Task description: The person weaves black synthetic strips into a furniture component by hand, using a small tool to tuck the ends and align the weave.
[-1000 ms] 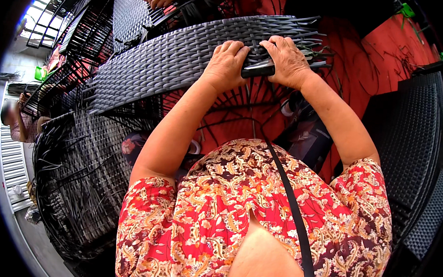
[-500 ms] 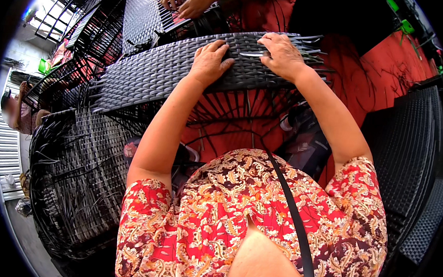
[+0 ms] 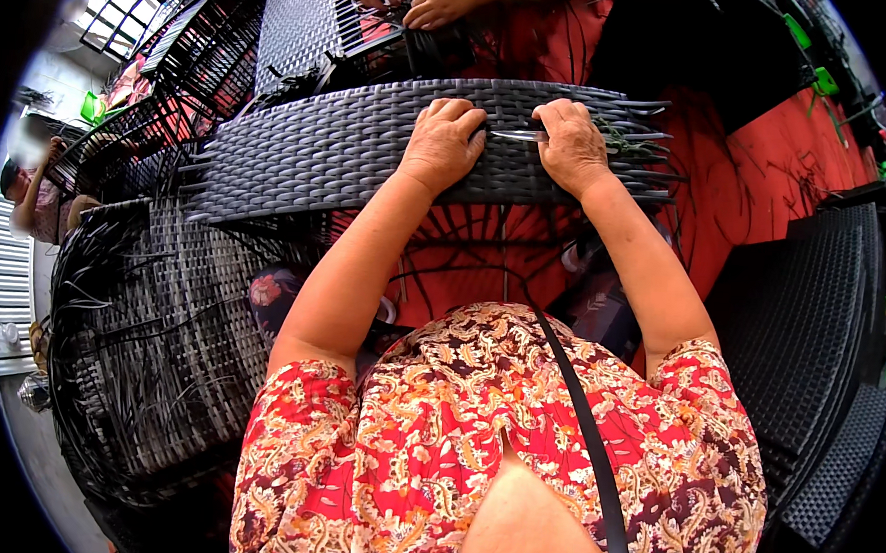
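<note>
A long panel of dark grey woven wicker [image 3: 309, 154] lies across a black frame in front of me, loose strand ends sticking out at both sides. My left hand [image 3: 445, 144] rests on it right of its middle, fingers curled down onto the weave; whether they pinch a strand is hidden. My right hand [image 3: 572, 148] is closed around a thin silver pointed blade [image 3: 516, 135], whose handle is hidden in the palm. The blade lies over the weave, its tip pointing left, close to my left thumb.
At the top, another person's hands [image 3: 427, 3] work at a second woven piece [image 3: 298, 29]. A large wicker piece [image 3: 179, 343] with loose strands stands at left. Dark woven panels [image 3: 802, 315] are stacked at right. Cut strands litter the red floor [image 3: 768, 183].
My hands have come closer together, the left moving right and its fingers curling in. The blade now lies nearer my left thumb. The panel sits slightly lower and further right in view.
</note>
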`<state>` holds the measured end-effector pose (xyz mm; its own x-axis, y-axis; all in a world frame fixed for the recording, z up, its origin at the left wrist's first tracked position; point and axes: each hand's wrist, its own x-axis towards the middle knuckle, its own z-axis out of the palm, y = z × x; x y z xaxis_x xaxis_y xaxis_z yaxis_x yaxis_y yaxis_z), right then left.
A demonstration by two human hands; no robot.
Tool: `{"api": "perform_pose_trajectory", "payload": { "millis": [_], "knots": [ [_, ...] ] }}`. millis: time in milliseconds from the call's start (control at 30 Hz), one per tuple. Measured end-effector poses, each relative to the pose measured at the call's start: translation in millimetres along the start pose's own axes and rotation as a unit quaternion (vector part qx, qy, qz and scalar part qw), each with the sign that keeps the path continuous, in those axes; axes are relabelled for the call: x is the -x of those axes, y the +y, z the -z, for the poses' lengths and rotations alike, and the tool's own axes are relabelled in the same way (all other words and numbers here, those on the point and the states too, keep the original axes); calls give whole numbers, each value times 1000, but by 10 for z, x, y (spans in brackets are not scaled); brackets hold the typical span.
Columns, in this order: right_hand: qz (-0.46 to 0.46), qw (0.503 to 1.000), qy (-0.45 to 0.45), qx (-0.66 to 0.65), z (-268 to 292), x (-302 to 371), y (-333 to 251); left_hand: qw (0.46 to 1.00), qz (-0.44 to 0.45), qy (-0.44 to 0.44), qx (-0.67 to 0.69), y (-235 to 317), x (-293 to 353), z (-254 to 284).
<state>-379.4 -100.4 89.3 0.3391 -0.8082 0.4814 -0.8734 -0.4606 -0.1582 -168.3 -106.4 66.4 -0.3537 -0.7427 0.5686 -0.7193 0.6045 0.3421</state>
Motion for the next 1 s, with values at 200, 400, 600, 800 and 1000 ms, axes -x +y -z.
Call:
{"api": "perform_pose_trajectory", "payload": {
  "millis": [200,400,600,800,1000],
  "knots": [
    [51,994,87,-48,-162,-476,-230,999,-5,42,23,-2,48,-83],
    [18,998,48,20,-444,-483,-393,956,159,240,-61,-19,84,-109],
    [29,998,54,5,-368,-469,-449,981,93,116,-122,-107,122,-72],
    [59,998,31,4,-312,-442,-384,994,55,50,-80,-114,157,221],
    [33,999,19,33,-290,-277,-476,997,49,50,-37,-108,170,181]
  ]
}}
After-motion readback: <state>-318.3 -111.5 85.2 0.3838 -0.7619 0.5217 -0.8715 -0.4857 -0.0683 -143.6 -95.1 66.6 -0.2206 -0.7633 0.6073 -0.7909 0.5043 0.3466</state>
